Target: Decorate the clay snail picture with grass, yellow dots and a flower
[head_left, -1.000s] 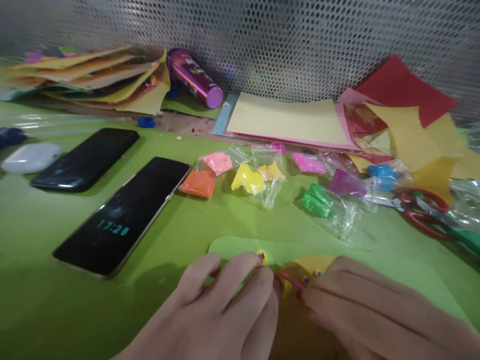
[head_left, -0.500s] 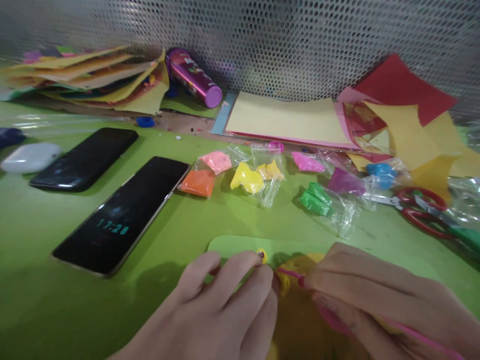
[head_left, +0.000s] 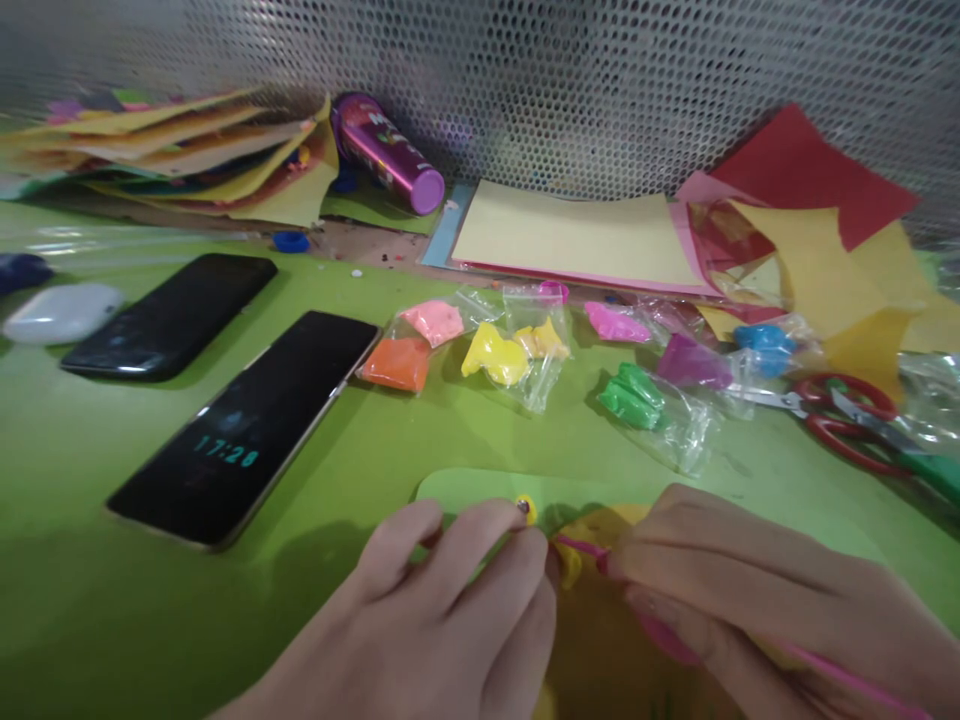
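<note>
My left hand (head_left: 442, 620) rests at the bottom centre with its fingers curled down on a light green card (head_left: 480, 490), pressing beside a small yellow clay piece (head_left: 525, 510). My right hand (head_left: 757, 600) is closed round a thin pink stick tool (head_left: 581, 547), whose tip touches a yellow clay shape (head_left: 592, 535) lying between the two hands. Most of that shape is hidden under my fingers.
Two dark phones (head_left: 240, 430) (head_left: 171, 316) lie at the left, one showing 17:26. Small bags of coloured clay (head_left: 502, 358) sit in a row mid-table. Red scissors (head_left: 847, 420) lie at the right. Coloured paper sheets (head_left: 577, 235) and a purple tube (head_left: 386, 155) stand against the perforated wall.
My right hand has shifted up and left over the yellow shape and now covers more of it; the pink stick shows trailing under it. The left hand has hardly moved.
</note>
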The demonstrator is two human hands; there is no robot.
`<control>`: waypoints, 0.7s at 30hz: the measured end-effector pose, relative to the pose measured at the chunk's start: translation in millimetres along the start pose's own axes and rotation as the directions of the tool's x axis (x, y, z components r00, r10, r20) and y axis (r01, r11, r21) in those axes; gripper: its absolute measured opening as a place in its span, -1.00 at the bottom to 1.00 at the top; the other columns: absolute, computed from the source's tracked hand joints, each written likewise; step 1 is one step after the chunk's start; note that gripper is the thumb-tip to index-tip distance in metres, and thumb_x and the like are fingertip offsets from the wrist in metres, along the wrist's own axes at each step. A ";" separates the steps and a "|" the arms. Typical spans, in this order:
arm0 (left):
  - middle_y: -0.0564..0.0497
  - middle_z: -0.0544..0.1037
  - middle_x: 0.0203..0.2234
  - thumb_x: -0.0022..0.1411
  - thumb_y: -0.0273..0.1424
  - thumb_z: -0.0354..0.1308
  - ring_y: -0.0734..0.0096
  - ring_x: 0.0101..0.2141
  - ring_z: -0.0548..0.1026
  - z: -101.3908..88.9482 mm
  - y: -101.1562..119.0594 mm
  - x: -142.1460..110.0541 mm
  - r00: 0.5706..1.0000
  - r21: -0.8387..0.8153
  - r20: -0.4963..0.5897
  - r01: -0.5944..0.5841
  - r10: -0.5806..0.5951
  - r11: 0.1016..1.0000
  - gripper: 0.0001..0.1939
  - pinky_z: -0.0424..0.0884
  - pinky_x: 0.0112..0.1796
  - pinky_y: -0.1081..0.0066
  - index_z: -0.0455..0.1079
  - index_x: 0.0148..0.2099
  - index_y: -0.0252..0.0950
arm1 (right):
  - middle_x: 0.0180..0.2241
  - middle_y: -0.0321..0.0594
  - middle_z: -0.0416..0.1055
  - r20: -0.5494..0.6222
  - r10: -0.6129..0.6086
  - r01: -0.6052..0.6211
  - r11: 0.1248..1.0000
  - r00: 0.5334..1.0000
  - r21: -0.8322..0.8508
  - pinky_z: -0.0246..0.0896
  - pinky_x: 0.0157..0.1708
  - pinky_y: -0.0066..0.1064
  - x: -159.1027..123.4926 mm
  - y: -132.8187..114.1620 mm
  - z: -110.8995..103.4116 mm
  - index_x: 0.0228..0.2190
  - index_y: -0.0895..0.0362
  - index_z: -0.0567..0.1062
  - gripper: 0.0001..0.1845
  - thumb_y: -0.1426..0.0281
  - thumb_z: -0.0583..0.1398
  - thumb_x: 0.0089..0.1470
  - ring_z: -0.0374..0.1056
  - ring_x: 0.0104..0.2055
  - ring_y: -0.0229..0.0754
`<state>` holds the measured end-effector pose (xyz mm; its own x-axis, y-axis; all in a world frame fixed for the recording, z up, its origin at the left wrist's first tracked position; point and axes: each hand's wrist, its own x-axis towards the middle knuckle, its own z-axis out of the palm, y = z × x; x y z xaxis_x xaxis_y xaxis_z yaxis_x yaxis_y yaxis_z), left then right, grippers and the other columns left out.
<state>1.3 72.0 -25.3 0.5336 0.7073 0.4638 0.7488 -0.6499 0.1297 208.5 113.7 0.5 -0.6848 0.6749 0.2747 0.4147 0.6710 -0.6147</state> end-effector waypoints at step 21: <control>0.11 0.52 -0.31 0.29 -0.54 -0.17 0.40 -0.14 0.31 2.5 1.0 2.7 1.000 0.016 0.011 0.006 -0.007 1.000 -0.67 0.08 -0.21 0.32 0.42 -0.30 -0.25 | -0.44 -0.30 0.40 0.018 -0.049 0.051 0.978 0.999 -0.203 0.33 -0.47 -0.60 -3.4 -3.5 -5.1 -0.31 0.06 0.43 -0.81 0.50 0.04 0.14 0.39 -0.32 -0.26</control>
<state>4.4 74.0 -26.2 0.5331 0.7147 0.4529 0.7583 -0.6410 0.1190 212.5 110.6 5.5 -0.7149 0.6359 0.2908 0.4918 0.7529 -0.4373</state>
